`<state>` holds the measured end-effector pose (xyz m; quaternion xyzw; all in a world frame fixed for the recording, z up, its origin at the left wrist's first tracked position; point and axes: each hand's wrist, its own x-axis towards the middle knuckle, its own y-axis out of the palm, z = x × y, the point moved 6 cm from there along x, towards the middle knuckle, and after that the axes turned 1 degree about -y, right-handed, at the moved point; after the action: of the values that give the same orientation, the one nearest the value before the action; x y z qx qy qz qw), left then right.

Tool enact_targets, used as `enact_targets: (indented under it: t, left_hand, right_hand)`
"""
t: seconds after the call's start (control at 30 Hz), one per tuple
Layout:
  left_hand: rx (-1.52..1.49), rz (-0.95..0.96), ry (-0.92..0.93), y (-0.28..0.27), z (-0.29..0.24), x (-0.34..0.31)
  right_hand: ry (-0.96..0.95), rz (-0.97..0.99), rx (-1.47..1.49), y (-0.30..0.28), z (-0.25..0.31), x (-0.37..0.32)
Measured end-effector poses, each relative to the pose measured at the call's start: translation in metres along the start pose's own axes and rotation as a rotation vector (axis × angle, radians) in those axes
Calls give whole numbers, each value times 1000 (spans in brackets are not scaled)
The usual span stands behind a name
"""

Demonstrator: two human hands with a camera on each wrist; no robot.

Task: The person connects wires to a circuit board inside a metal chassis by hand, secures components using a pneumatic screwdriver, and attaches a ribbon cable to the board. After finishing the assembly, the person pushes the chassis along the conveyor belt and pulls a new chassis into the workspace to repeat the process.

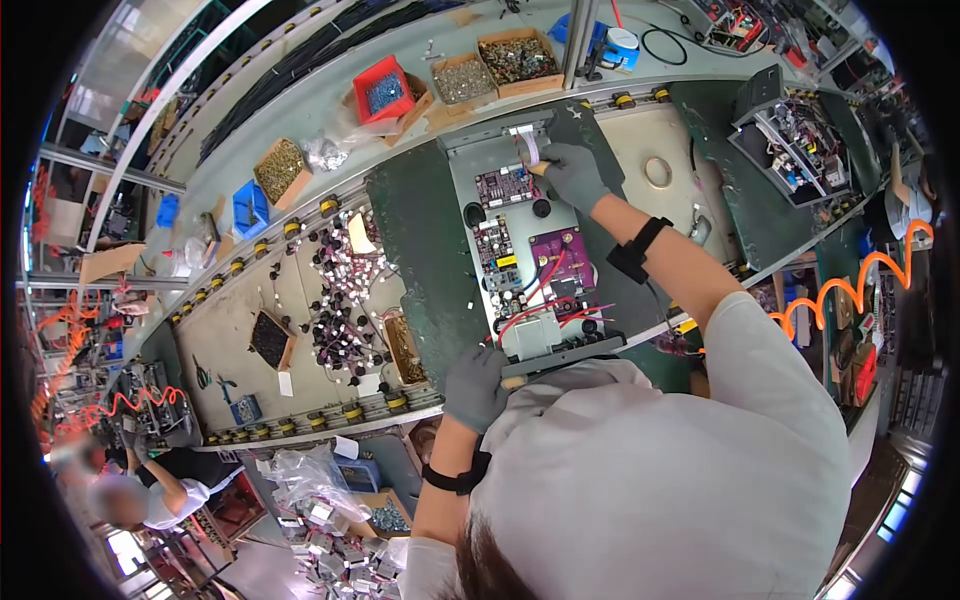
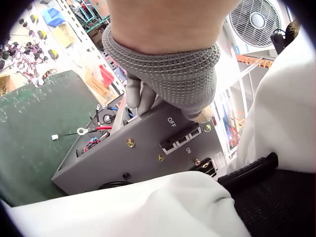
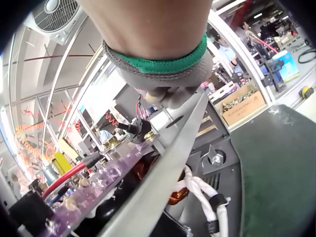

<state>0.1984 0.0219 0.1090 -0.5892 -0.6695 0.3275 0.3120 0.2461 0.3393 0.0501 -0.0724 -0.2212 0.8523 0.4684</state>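
A metal chassis (image 1: 463,160) fitted with circuit boards lies on a green board (image 1: 420,250). My gloved left hand (image 1: 475,388) grips the near end panel at its left corner. In the left wrist view, the left fingers (image 2: 144,98) hook over the top edge of the grey panel (image 2: 113,153), beside the OFF/ON switch (image 2: 180,138). At the far end, my gloved right hand (image 1: 575,178) pinches a pale ribbon cable (image 1: 530,148) above the small dark circuit board (image 1: 505,186). A purple circuit board (image 1: 560,258) with red wires sits nearer to me. In the right wrist view, the right fingertips (image 3: 160,95) are partly hidden by the wrist.
Bins of small parts, including a red bin (image 1: 385,92) and a blue bin (image 1: 250,210), line the far shelf. Wired components (image 1: 345,300) cover the conveyor at left. Another open chassis (image 1: 795,145) stands at right, near an orange coiled hose (image 1: 850,285). Another person works at far left.
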Motion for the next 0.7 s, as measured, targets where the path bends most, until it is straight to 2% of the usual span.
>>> enact_targets:
  t: [0.03, 0.1, 0.13, 0.2, 0.33, 0.5, 0.57, 0.6, 0.67, 0.7]
  left_hand:
    - [-4, -6, 12, -1, 0, 0]
    - [-9, -18, 19, -1, 7, -1]
    - [-18, -17, 27, 0, 4, 0]
    - [-34, -21, 21, 0, 0, 2]
    - [49, 28, 18, -5, 7, 1]
    - [97, 128, -8, -14, 0, 13]
    - [-68, 275, -52, -24, 11, 17]
    - [-72, 274, -54, -32, 12, 23]
    - [-325, 301, -126, -49, 20, 39]
    - [-386, 217, -168, -62, 25, 50]
  right_hand:
    - [0, 6, -3, 5, -5, 6]
    - [-219, -18, -120, 23, -4, 16]
    - [-221, -10, -121, 21, -6, 20]
    - [-150, 56, -283, 19, -13, 26]
    - [-171, 120, -361, 27, -5, 29]
    - [-67, 75, -538, 16, 5, 29]
    - [-37, 87, -600, 21, 9, 32]
    - [-9, 93, -655, 19, 10, 32]
    - [52, 174, -663, 15, 22, 38]
    - [109, 244, -668, 17, 23, 39]
